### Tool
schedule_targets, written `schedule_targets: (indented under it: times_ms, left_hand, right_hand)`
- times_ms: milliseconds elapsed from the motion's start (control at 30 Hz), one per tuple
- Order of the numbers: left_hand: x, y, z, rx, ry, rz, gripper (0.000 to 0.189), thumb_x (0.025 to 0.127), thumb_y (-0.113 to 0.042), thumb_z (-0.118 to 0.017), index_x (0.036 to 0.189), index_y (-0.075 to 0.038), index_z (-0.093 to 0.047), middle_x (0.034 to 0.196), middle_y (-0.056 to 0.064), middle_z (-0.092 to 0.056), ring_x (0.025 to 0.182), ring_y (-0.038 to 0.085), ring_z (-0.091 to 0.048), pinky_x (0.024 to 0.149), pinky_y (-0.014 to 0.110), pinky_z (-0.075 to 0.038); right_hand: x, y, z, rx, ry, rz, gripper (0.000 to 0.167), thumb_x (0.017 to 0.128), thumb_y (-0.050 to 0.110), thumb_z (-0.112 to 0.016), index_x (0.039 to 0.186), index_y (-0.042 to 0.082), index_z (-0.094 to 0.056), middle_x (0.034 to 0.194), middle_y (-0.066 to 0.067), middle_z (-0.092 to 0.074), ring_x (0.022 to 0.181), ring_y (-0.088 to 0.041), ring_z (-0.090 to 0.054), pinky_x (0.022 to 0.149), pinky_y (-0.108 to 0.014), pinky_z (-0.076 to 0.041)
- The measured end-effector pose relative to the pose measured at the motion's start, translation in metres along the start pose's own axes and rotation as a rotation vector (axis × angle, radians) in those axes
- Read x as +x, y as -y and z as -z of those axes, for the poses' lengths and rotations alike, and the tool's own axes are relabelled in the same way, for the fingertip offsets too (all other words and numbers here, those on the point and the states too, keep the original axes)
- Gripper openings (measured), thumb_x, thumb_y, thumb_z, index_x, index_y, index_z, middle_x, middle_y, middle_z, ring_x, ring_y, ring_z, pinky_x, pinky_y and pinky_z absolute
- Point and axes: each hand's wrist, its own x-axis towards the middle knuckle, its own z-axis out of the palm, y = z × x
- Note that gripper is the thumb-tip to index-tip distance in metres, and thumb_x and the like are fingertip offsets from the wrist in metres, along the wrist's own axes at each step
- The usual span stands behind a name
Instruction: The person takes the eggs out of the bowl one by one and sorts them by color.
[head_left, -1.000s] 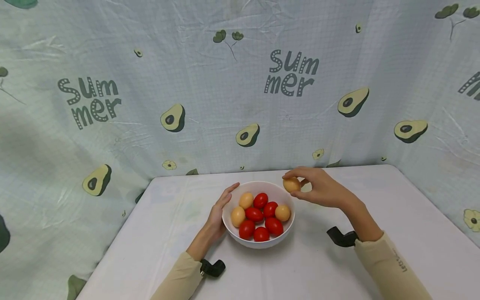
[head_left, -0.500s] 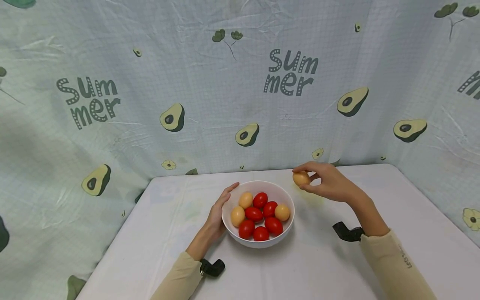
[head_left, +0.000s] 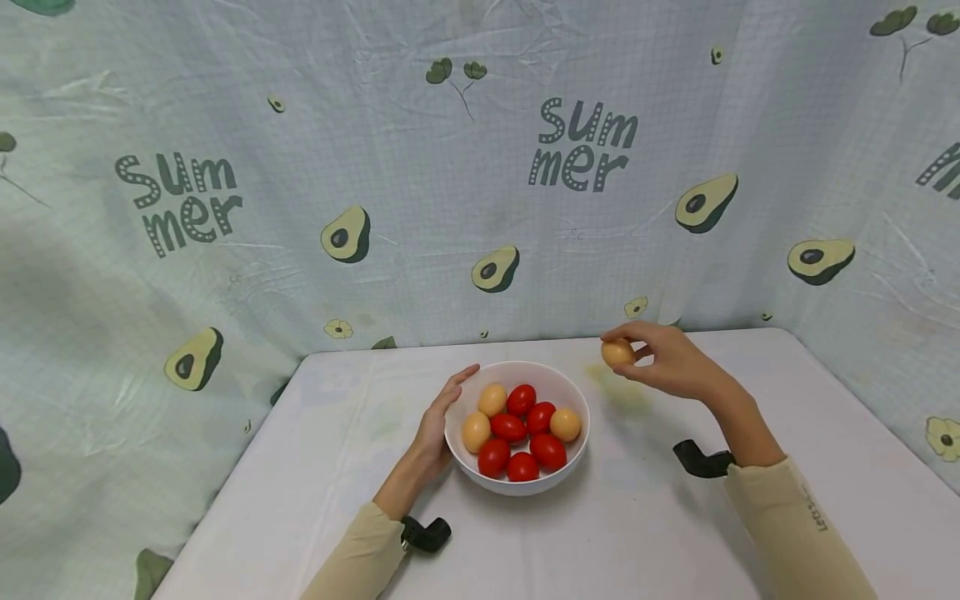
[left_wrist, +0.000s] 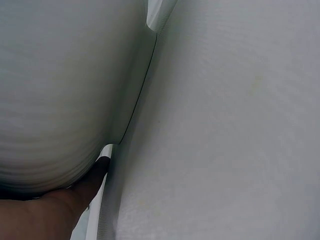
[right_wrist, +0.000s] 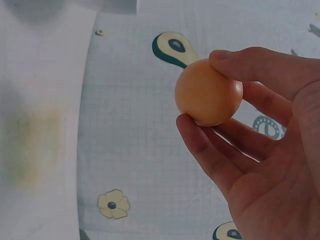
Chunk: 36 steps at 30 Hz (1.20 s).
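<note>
A white bowl (head_left: pixel 517 489) stands on the table, holding several glossy red oval pieces (head_left: pixel 508 428) and 3 light-brown eggs (head_left: pixel 476 432). Whether the red pieces are tomatoes or dyed eggs I cannot tell. My left hand (head_left: pixel 435 423) rests along the bowl's left side with its fingers extended; in the left wrist view part of that hand (left_wrist: pixel 50 207) lies against a pale curved surface. To the right of the bowl and beyond it, my right hand (head_left: pixel 675 362) pinches another light-brown egg (head_left: pixel 617 352) between thumb and fingertips. The right wrist view shows this egg (right_wrist: pixel 207 95) up close.
The white tabletop (head_left: pixel 525 550) has a faint yellow patch (head_left: pixel 628 393) below the right hand. A hanging cloth (head_left: pixel 420 167) printed with avocados and lettering encloses the back and sides. Each wrist wears a black camera mount (head_left: pixel 425 535).
My right hand has carried the pinched egg rightward and a little farther back, away from the bowl. The left hand and the bowl have stayed in place.
</note>
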Motion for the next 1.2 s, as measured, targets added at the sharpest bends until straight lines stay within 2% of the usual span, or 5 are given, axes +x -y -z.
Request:
schedule_targets:
  times_ms: [233, 533, 700, 967, 1200]
  left_hand:
    - [0.0, -0.001, -0.001, 0.003, -0.002, -0.007, 0.056, 0.109, -0.027, -0.021, 0.163, -0.017, -0.03, 0.171, 0.004, -0.025, 0.159, 0.03, -0.022, 0.133, 0.049, -0.01]
    - [0.0, -0.001, 0.0, -0.008, 0.005, -0.014, 0.056, 0.109, -0.027, -0.021, 0.163, -0.015, -0.028, 0.172, 0.004, -0.024, 0.16, 0.029, -0.021, 0.133, 0.049, -0.01]
    - [0.0, -0.002, 0.0, -0.007, 0.001, -0.014, 0.055, 0.109, -0.027, -0.022, 0.163, -0.017, -0.03, 0.171, 0.004, -0.025, 0.159, 0.029, -0.022, 0.133, 0.048, -0.011]
    - [0.001, -0.001, 0.0, -0.023, 0.009, -0.026, 0.056, 0.109, -0.025, -0.023, 0.163, -0.013, -0.029, 0.171, 0.006, -0.025, 0.16, 0.028, -0.021, 0.133, 0.047, -0.009]
    - [0.001, -0.001, 0.001, -0.014, 0.004, -0.023, 0.054, 0.109, -0.025, -0.024, 0.162, -0.016, -0.032, 0.171, 0.005, -0.026, 0.16, 0.028, -0.021, 0.133, 0.047, -0.009]
  right_hand:
    - [-0.002, -0.01, -0.001, -0.006, -0.001, -0.02, 0.039, 0.089, 0.005, -0.076, 0.126, 0.005, -0.068, 0.121, -0.008, -0.072, 0.108, -0.024, -0.066, 0.089, -0.033, -0.061]
    - [-0.003, -0.024, -0.002, 0.012, -0.017, -0.008, 0.037, 0.087, 0.002, -0.076, 0.123, 0.004, -0.069, 0.118, -0.01, -0.072, 0.107, -0.027, -0.066, 0.087, -0.039, -0.063]
    - [-0.004, -0.031, -0.005, 0.028, -0.008, -0.047, 0.037, 0.088, 0.003, -0.076, 0.124, 0.004, -0.068, 0.121, -0.013, -0.071, 0.109, -0.028, -0.065, 0.09, -0.04, -0.062]
    - [-0.004, -0.042, -0.012, 0.03, 0.015, -0.111, 0.038, 0.089, 0.006, -0.074, 0.126, 0.002, -0.067, 0.124, -0.017, -0.07, 0.111, -0.032, -0.065, 0.092, -0.047, -0.06]
    - [-0.005, -0.054, -0.02, 0.05, 0.012, -0.132, 0.037, 0.088, 0.004, -0.073, 0.125, 0.001, -0.067, 0.122, -0.017, -0.07, 0.11, -0.031, -0.065, 0.09, -0.044, -0.061]
